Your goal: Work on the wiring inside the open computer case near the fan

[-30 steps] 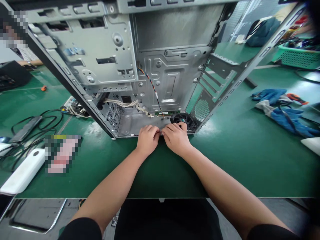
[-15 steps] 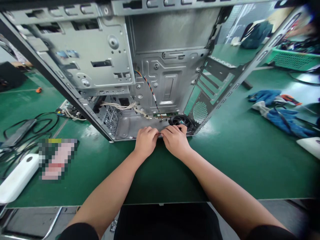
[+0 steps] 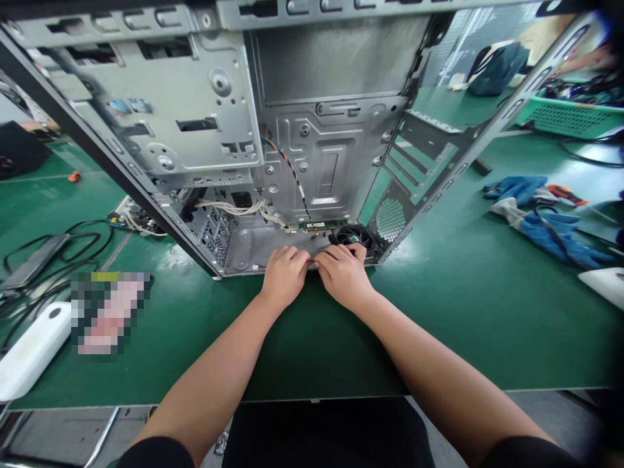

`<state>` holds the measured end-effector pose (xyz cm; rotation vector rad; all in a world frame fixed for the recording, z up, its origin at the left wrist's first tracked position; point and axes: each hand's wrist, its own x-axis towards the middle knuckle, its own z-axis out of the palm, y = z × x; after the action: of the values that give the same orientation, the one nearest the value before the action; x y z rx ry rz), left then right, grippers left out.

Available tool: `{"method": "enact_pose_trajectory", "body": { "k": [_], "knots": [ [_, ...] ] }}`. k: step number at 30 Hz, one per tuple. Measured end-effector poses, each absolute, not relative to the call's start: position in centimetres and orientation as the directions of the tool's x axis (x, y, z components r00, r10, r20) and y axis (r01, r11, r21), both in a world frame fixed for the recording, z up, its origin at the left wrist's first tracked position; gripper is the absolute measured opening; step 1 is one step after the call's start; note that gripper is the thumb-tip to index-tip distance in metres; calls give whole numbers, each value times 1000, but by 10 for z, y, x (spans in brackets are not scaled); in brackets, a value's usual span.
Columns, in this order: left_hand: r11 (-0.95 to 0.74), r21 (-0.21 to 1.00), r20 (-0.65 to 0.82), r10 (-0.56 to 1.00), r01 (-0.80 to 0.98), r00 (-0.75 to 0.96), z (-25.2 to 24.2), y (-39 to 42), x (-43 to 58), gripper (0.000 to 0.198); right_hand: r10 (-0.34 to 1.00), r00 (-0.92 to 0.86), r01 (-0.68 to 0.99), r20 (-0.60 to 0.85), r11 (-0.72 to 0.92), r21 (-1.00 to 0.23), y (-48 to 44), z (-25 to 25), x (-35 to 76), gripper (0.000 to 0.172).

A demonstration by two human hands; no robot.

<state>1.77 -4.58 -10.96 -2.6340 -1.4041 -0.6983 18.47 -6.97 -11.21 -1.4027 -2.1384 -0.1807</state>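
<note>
An opened metal computer case [image 3: 336, 149] stands in front of me. At its lower front edge my left hand [image 3: 285, 276] and my right hand [image 3: 342, 273] meet almost fingertip to fingertip, both closed in a pinch. A thin dark wire seems to run between the fingertips; most of it is hidden. A small white plug [image 3: 256, 267] lies left of my left hand on the case floor. Just beyond my right hand sits a black cooling fan [image 3: 353, 238]. Behind the fingers is a green memory module [image 3: 322, 225]. A multicoloured cable [image 3: 291, 166] hangs down towards it.
White cables [image 3: 238, 207] cross the lower left of the case. On the green table [image 3: 463, 325] lie blue work gloves [image 3: 550, 224] at right and a black power adapter [image 3: 36, 260] with cords at left. A green basket [image 3: 575, 117] stands back right, near another person's arm.
Both hands keep nearly the same place and pinch at the case's lower edge. Only a very slight shift of the fingers and the camera shows.
</note>
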Motion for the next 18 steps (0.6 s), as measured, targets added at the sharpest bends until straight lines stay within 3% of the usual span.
{"method": "enact_pose_trajectory", "body": {
  "k": [6,18],
  "knots": [
    [-577,202,432,778,792,457,-112,-45,18,8,809,-278,874,518,437,-214,-70,-111,184,21],
    [-559,91,384,783,824,489,-109,-47,19,21,807,-298,872,510,447,-200,-69,-110,185,23]
  ]
}}
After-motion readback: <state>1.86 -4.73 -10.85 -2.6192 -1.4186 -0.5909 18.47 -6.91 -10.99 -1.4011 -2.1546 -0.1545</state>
